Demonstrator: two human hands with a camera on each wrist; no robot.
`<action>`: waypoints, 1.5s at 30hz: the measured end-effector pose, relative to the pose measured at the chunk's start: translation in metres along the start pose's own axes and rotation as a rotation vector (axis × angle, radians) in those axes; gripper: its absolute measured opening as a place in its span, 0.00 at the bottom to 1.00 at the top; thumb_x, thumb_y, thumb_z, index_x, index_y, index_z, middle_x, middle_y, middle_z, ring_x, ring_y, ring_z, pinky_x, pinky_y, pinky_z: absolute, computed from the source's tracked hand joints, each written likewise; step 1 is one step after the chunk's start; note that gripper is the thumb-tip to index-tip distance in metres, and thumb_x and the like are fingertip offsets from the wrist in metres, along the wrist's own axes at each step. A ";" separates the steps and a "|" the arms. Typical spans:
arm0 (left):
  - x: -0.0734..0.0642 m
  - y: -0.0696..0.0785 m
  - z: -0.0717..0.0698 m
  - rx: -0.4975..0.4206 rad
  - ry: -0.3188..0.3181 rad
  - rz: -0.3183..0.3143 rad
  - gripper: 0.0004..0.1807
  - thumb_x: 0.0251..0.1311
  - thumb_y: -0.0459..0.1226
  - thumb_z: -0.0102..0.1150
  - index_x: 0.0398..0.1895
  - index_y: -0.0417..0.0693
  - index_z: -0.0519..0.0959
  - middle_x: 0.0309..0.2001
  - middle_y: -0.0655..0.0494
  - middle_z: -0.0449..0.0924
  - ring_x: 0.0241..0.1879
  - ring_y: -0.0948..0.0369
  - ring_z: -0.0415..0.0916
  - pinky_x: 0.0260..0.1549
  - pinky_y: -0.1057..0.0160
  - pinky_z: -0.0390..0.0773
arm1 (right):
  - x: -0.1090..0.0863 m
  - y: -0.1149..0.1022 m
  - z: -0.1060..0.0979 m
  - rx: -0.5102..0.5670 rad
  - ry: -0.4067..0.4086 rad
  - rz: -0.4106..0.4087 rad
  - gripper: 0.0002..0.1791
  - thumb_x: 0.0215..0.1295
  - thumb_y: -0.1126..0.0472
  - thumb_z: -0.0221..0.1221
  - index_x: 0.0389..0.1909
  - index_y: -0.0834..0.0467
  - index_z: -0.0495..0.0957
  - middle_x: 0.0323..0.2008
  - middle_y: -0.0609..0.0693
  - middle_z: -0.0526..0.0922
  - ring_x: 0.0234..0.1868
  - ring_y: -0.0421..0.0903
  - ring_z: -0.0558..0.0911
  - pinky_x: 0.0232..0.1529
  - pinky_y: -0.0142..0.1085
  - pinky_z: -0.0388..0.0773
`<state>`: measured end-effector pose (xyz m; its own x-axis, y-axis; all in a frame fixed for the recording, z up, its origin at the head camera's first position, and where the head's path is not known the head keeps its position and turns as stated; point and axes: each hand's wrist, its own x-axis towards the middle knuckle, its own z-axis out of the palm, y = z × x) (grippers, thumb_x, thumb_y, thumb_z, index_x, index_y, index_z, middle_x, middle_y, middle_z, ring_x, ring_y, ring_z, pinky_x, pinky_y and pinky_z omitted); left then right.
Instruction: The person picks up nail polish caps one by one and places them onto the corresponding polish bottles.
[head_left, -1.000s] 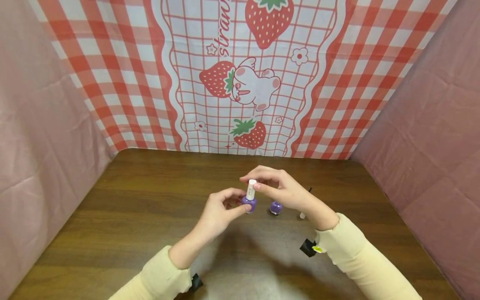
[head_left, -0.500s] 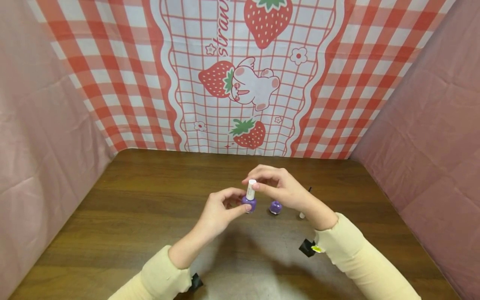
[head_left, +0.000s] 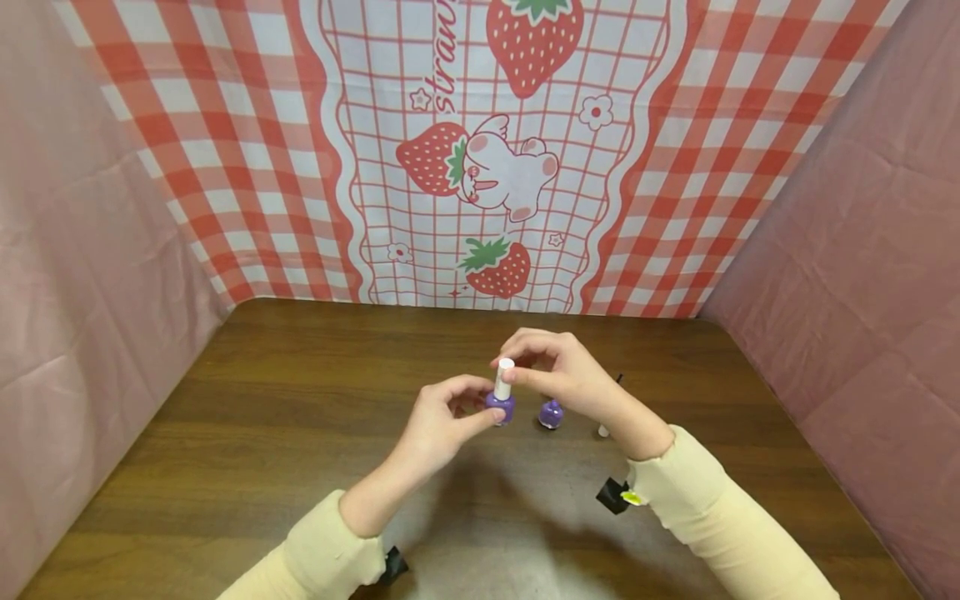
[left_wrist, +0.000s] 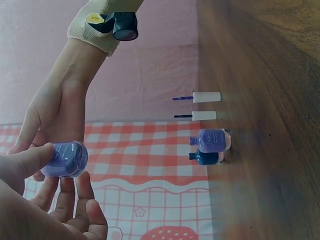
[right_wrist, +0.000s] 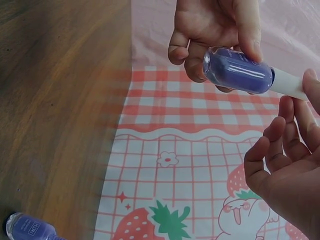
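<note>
Held upright above the table is a nail polish bottle (right_wrist: 237,70) of purple polish with a tall white cap (head_left: 503,379). My left hand (head_left: 438,425) grips its glass body between thumb and fingers. At the top, my right hand (head_left: 570,379) pinches the white cap between thumb and fingertips. The cap sits on the bottle's neck in the right wrist view. In the left wrist view the cap is hidden by the hands, and the purple bottle (left_wrist: 67,159) shows between them.
On the wooden table (head_left: 300,400), an uncapped purple polish bottle (left_wrist: 212,140) stands beside a darker blue one (left_wrist: 207,156). Two white brush caps, a nearer one (left_wrist: 206,97) and another (left_wrist: 204,115), stand brush-up nearby. A strawberry-print cloth (head_left: 487,167) hangs behind.
My right fingers shift slightly around the white cap, moving a little to the right. The left hand keeps its grip on the bottle almost in place.
</note>
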<state>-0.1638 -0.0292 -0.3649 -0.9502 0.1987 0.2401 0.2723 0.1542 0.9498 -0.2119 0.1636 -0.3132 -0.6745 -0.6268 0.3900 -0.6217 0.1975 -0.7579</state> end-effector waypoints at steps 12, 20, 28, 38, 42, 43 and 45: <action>-0.001 0.000 0.002 -0.019 0.000 0.007 0.14 0.50 0.36 0.70 0.41 0.43 0.82 0.37 0.50 0.84 0.34 0.61 0.77 0.34 0.62 0.77 | 0.000 -0.001 0.003 -0.002 0.066 0.069 0.05 0.55 0.66 0.66 0.31 0.57 0.80 0.33 0.50 0.78 0.31 0.43 0.75 0.28 0.33 0.74; 0.000 0.001 0.002 -0.020 -0.001 0.005 0.14 0.49 0.34 0.70 0.41 0.44 0.82 0.37 0.50 0.84 0.34 0.61 0.78 0.34 0.61 0.78 | 0.002 -0.003 0.005 -0.032 0.098 0.089 0.09 0.51 0.69 0.68 0.27 0.58 0.76 0.30 0.50 0.76 0.30 0.42 0.74 0.28 0.31 0.73; 0.000 0.002 0.004 -0.023 -0.003 0.014 0.15 0.48 0.32 0.70 0.41 0.42 0.82 0.37 0.49 0.84 0.33 0.61 0.78 0.36 0.59 0.80 | 0.001 -0.004 0.004 -0.048 0.087 0.118 0.12 0.51 0.66 0.69 0.24 0.56 0.73 0.29 0.50 0.75 0.29 0.43 0.73 0.29 0.32 0.73; 0.001 0.001 0.001 -0.021 0.002 0.011 0.15 0.50 0.35 0.70 0.41 0.42 0.82 0.37 0.49 0.84 0.34 0.61 0.77 0.35 0.63 0.78 | 0.002 -0.005 -0.004 -0.071 -0.005 0.041 0.11 0.58 0.62 0.64 0.43 0.55 0.81 0.38 0.46 0.83 0.30 0.44 0.76 0.30 0.33 0.75; 0.001 0.000 -0.001 -0.016 -0.002 0.012 0.15 0.50 0.36 0.70 0.42 0.42 0.82 0.37 0.49 0.84 0.34 0.61 0.78 0.35 0.62 0.78 | 0.001 -0.006 -0.008 -0.085 -0.018 -0.001 0.11 0.61 0.61 0.62 0.45 0.54 0.82 0.40 0.45 0.83 0.31 0.44 0.75 0.30 0.34 0.73; 0.001 0.000 -0.001 -0.014 -0.004 0.012 0.15 0.50 0.36 0.70 0.42 0.42 0.82 0.37 0.49 0.84 0.34 0.61 0.78 0.35 0.62 0.78 | 0.000 -0.007 -0.009 -0.080 -0.027 -0.007 0.12 0.62 0.61 0.61 0.46 0.54 0.82 0.41 0.45 0.83 0.31 0.44 0.74 0.29 0.33 0.73; 0.001 0.000 -0.001 -0.012 -0.010 0.011 0.15 0.50 0.36 0.69 0.42 0.42 0.82 0.37 0.49 0.84 0.34 0.61 0.77 0.35 0.62 0.77 | 0.000 -0.007 -0.010 -0.071 -0.048 -0.015 0.12 0.63 0.61 0.60 0.47 0.54 0.82 0.42 0.46 0.83 0.32 0.43 0.74 0.29 0.33 0.72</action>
<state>-0.1651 -0.0302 -0.3640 -0.9457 0.2100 0.2483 0.2804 0.1400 0.9496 -0.2117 0.1695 -0.3029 -0.6465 -0.6650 0.3740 -0.6590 0.2398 -0.7128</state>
